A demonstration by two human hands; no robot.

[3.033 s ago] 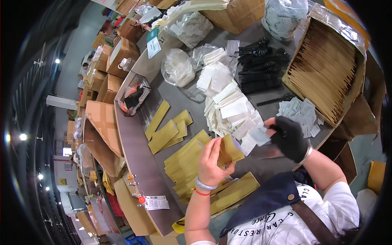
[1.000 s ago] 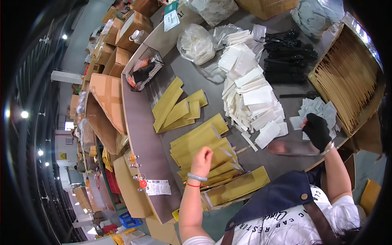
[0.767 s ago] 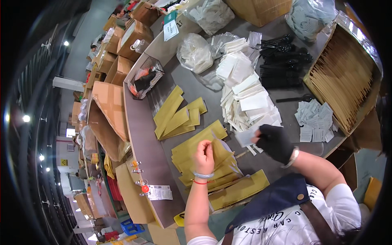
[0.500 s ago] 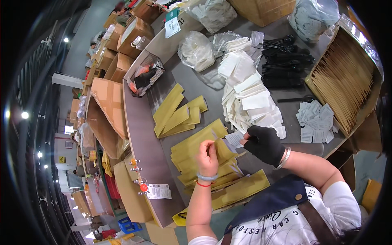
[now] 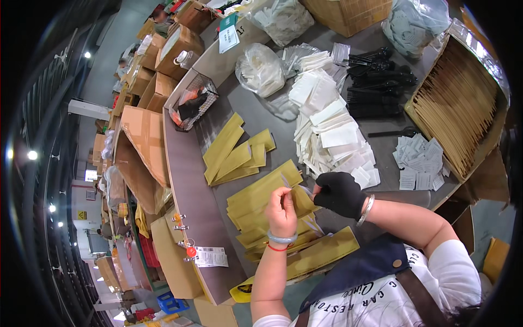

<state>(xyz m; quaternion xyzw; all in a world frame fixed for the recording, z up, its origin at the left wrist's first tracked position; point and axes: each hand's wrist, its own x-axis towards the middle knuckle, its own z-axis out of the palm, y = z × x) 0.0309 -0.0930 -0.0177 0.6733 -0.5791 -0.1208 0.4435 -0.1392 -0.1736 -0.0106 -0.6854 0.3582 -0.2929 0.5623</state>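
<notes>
My left hand (image 5: pixel 282 213), bare and wearing a pale bangle and a red string, pinches a yellow-brown paper sleeve (image 5: pixel 303 201) at its mouth. Over that mouth my right hand (image 5: pixel 342 195), in a black fingerless glove with a silver bangle, has its fingertips closed on a small white printed slip, now mostly hidden by the sleeve and fingers. Beneath both hands lies an overlapping pile of similar sleeves (image 5: pixel 256 196). A smaller group of sleeves (image 5: pixel 234 152) rests farther left. Just beyond the right hand spreads a long heap of white paper packets (image 5: pixel 338 131).
Black plastic cutlery (image 5: pixel 381 90) lies behind the packets. Printed slips (image 5: pixel 419 158) are heaped at right, beside a carton of tightly packed brown pieces (image 5: pixel 457 103). A wire basket (image 5: pixel 193 103) stands by the left board. Plastic bags (image 5: pixel 260 70) sit at the back.
My right hand has moved left and slightly down to the sleeve's mouth, carrying the white slip, which now shows far less. The left hand has shifted only slightly right, still holding the sleeve.
</notes>
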